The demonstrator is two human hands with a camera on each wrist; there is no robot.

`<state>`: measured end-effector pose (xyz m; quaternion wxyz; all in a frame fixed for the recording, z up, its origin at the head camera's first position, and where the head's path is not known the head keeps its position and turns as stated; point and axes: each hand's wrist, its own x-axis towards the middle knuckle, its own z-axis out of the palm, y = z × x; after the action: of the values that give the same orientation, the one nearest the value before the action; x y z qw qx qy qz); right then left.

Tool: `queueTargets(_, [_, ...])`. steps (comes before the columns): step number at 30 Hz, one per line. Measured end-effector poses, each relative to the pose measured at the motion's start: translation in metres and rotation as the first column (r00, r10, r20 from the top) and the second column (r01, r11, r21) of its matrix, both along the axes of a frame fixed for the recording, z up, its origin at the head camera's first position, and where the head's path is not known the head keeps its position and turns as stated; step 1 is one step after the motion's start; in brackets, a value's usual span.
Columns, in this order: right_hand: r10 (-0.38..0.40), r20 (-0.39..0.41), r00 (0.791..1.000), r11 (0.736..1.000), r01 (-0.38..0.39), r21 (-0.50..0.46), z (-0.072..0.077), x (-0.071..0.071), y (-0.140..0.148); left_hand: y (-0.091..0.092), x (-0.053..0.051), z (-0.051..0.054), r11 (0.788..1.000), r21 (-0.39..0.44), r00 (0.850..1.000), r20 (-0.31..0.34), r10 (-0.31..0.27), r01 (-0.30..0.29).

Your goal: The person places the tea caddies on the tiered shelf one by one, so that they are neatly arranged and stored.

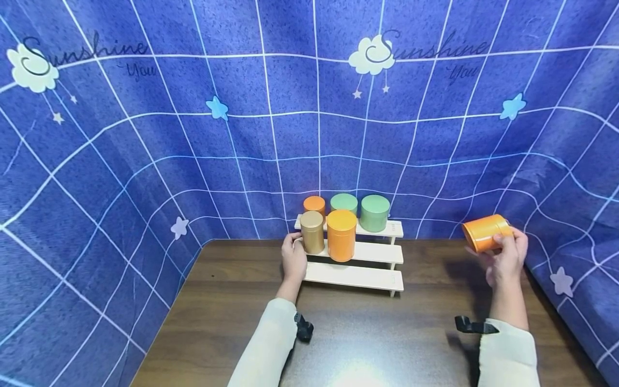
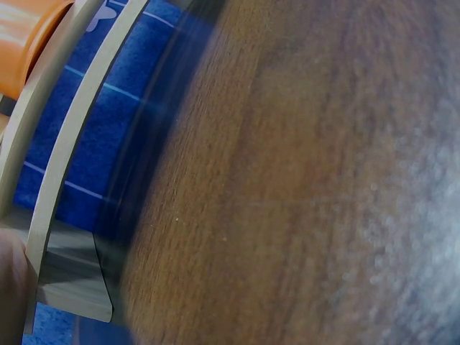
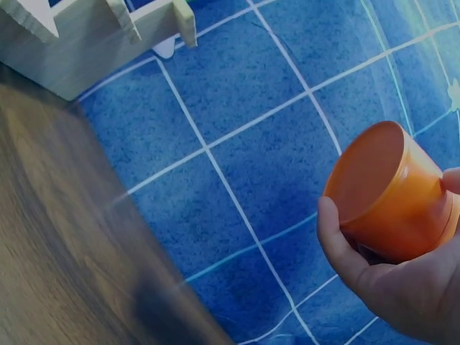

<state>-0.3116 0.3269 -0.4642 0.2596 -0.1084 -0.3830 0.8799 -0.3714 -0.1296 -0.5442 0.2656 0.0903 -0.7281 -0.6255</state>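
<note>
My right hand grips an orange tin canister tipped on its side, held up to the right of a three-tier pale wooden rack. In the right wrist view, thumb and fingers wrap the orange canister, its round end facing left. My left hand holds the rack's left end, beside a gold canister. Next to that, on the middle tier, stands an orange canister. In the left wrist view, part of the left hand touches the rack's edge; most of it lies outside the frame.
On the top tier stand a smaller orange canister and two green canisters, partly hidden behind the front ones. The rack stands on a brown wooden table near its back edge. A blue gridded cloth hangs behind and at both sides.
</note>
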Motion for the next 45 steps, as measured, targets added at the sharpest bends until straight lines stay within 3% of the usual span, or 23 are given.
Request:
queueTargets(9, [0.015, -0.023, 1.000, 0.999, -0.013, 0.049, 0.007, -0.004, -0.013, -0.002, -0.001, 0.000, 1.000, 0.011, 1.000, -0.007, -0.004, 0.004])
queueTargets(14, [0.029, -0.047, 0.998, 0.992, -0.023, 0.122, 0.009, -0.003, -0.024, -0.002, 0.000, -0.001, 1.000, 0.007, 1.000, -0.003, -0.002, 0.002])
queueTargets(24, [0.024, 0.000, 1.000, 0.970, -0.024, 0.242, 0.013, 0.001, -0.039, 0.000, 0.002, 0.001, 1.000, 0.007, 1.000, 0.003, -0.002, 0.002])
queueTargets(30, [0.008, -0.013, 1.000, 0.946, -0.003, 0.324, 0.016, 0.002, -0.047, 0.000, 0.002, 0.001, 1.000, 0.002, 1.000, 0.000, -0.005, 0.005])
queueTargets(35, [-0.006, -0.040, 0.999, 0.897, 0.023, 0.442, 0.014, 0.000, -0.057, -0.001, 0.001, 0.000, 1.000, -0.007, 1.000, 0.005, 0.006, -0.006])
queueTargets(38, [-0.018, -0.030, 0.999, 0.851, 0.031, 0.525, 0.012, -0.001, -0.062, -0.001, 0.000, 0.000, 1.000, -0.012, 1.000, 0.007, 0.012, -0.012])
queueTargets(41, [-0.027, -0.014, 1.000, 0.798, 0.030, 0.602, 0.012, 0.000, -0.067, -0.001, 0.001, -0.001, 1.000, -0.014, 1.000, 0.007, 0.011, -0.011])
queueTargets(45, [-0.036, -0.013, 0.999, 0.709, 0.034, 0.704, 0.015, 0.004, -0.074, -0.001, 0.001, 0.000, 1.000, -0.017, 1.000, 0.009, 0.013, -0.013])
